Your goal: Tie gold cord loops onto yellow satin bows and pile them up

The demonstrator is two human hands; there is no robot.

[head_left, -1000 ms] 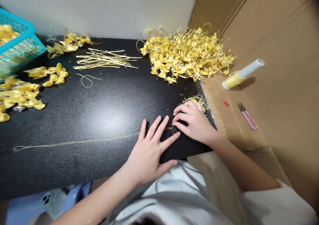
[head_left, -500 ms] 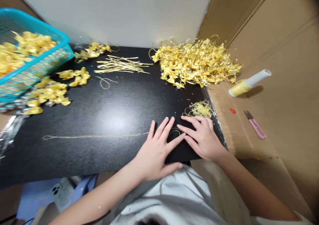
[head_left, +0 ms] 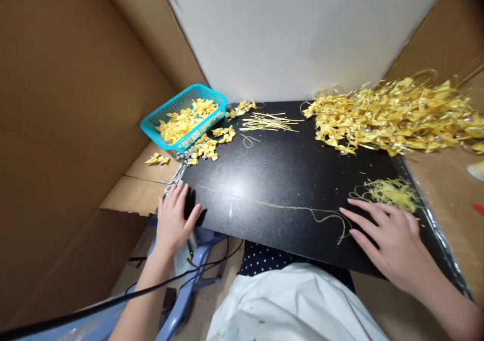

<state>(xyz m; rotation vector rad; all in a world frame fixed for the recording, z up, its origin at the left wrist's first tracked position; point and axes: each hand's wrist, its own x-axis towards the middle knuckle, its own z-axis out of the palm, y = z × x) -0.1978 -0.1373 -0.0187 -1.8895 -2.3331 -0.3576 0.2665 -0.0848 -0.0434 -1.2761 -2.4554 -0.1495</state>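
Observation:
A long thin gold cord [head_left: 264, 203] lies across the black table [head_left: 272, 172], its right end loosely looped. My left hand [head_left: 174, 215] is at the table's left edge with fingers spread and nothing in it, near silvery strips [head_left: 177, 179]. Over the right part of the table is my right hand [head_left: 389, 240], fingers stretched out, their tips beside the cord's right end. Whether they touch the cord I cannot tell. Just beyond that hand sits a tangle of pale yellow thread clippings [head_left: 395, 192].
A turquoise basket [head_left: 151, 129] of yellow bows stands back left, with loose yellow bows [head_left: 204, 148] beside it. Straight gold strips [head_left: 268, 122] lie at the back. A large heap of yellow bows [head_left: 385, 114] fills the back right. Cardboard walls [head_left: 83, 79] flank the table.
My left hand has moved from the middle of the cord to the table's left edge. The right hand stays near the cord's right end. The view has swung left.

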